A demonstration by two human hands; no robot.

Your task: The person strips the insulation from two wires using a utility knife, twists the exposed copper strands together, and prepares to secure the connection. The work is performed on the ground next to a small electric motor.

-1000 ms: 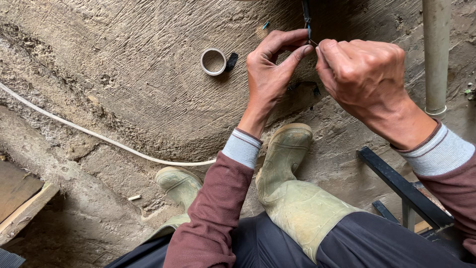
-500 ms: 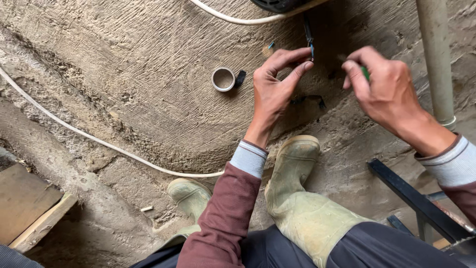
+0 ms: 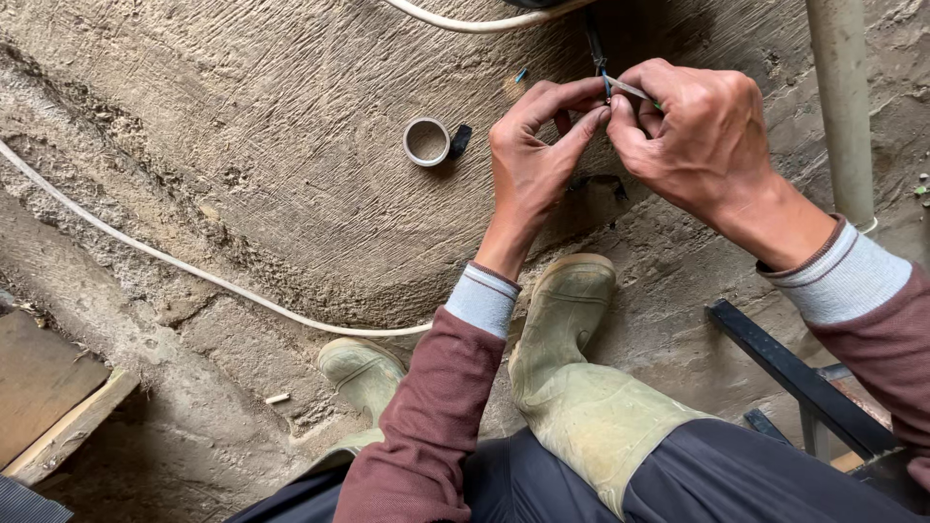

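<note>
Thin dark wire (image 3: pixel 596 48) felt light and springy; my left hand (image 3: pixel 531 160) and right hand (image 3: pixel 702 136) pinched its bare end between fingertips.

Left hand (image 3: pixel 531 160), right hand (image 3: pixel 696 131) raised – fingertips pinched together, touching

We see soft, even daylight with no glare; faint shadows sit under the left hand (image 3: pixel 531 165) and right hand (image 3: pixel 699 136). Focus holds sharp across the concrete floor (image 3: pixel 242 145), and the upper corner darkens.
</note>
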